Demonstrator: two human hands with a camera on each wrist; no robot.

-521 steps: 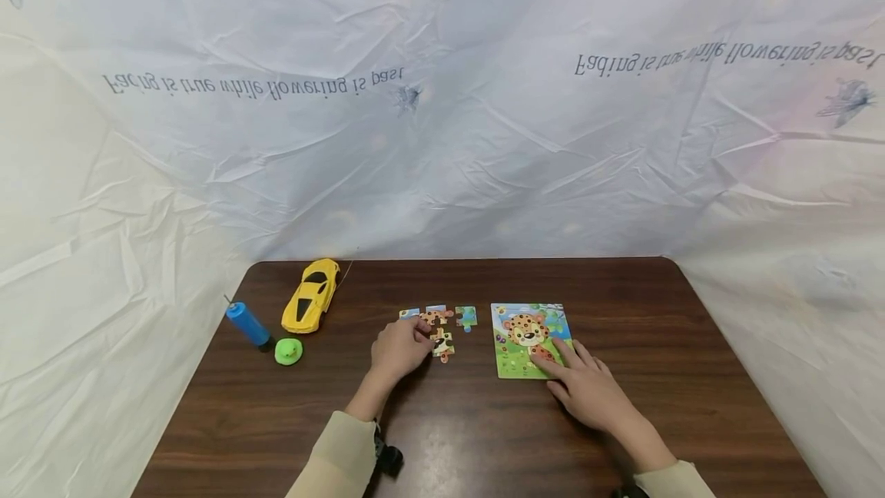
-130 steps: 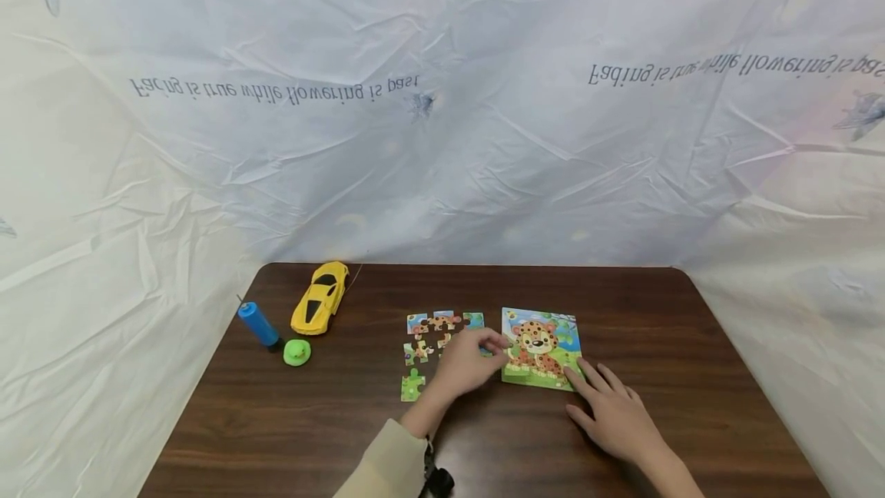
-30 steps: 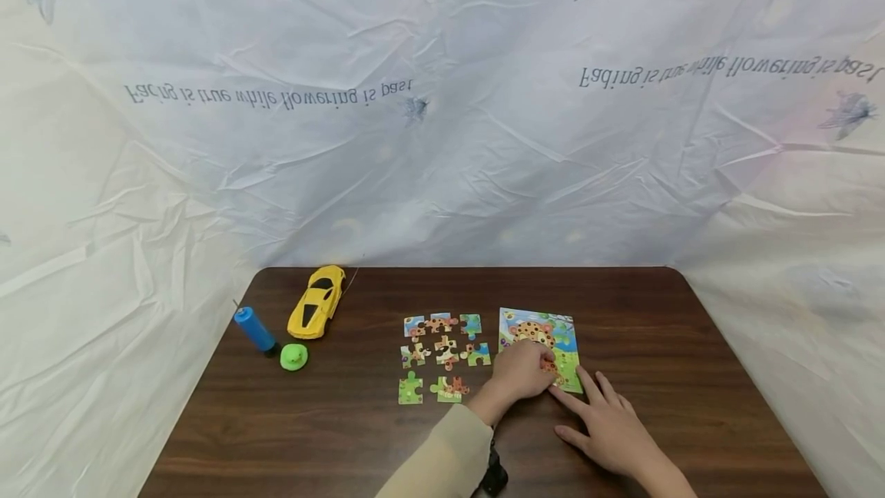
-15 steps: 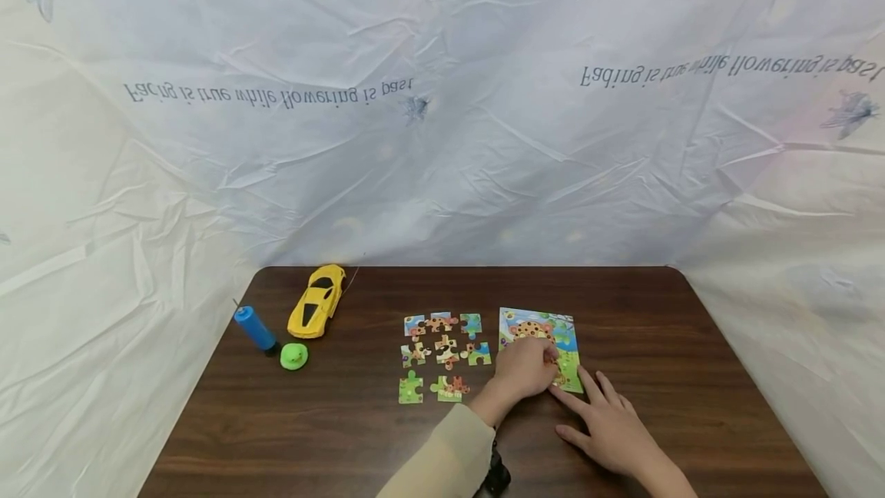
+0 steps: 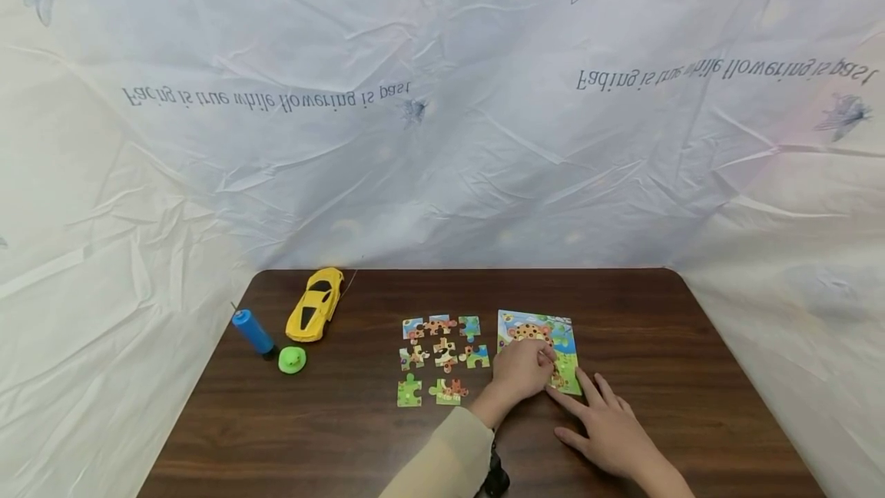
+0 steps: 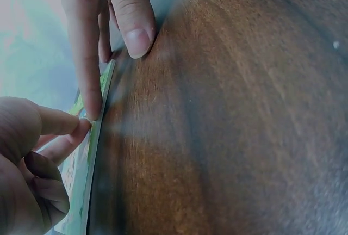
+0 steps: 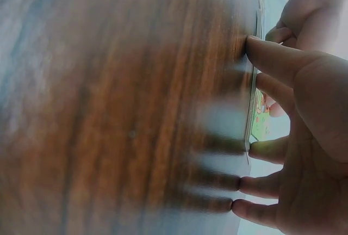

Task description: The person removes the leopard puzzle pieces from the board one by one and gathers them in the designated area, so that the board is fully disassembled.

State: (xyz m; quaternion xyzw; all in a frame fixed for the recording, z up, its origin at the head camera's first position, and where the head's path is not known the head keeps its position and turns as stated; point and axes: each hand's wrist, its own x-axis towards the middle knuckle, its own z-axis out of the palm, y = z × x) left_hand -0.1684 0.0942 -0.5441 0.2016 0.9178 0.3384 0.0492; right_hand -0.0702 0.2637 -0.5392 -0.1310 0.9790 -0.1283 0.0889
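Note:
A square leopard jigsaw board (image 5: pixel 565 338) lies flat on the brown table, partly covered by my left hand (image 5: pixel 522 369). That hand reaches across to the board's lower right part; its thumb and index fingertips pinch at a puzzle piece there, which the hand mostly hides. My right hand (image 5: pixel 610 433) has its fingers spread, with fingertips touching the board's near right corner and the table beside it. To the left lie several puzzle pieces (image 5: pixel 445 352), set out in three rows with small gaps. In the left wrist view, both hands' fingertips meet at the board's edge (image 6: pixel 93 153).
A yellow toy car (image 5: pixel 316 304), a blue cylinder (image 5: pixel 253 332) with a thin tip, and a green toy duck (image 5: pixel 292 360) stand at the table's left side. Pale printed cloth (image 5: pixel 442 175) hangs behind the table and along both sides.
Since the oldest frame, more pieces have come to lie left of the board. My left hand has moved right, onto the board's lower part. Over the last second both hands have barely moved.

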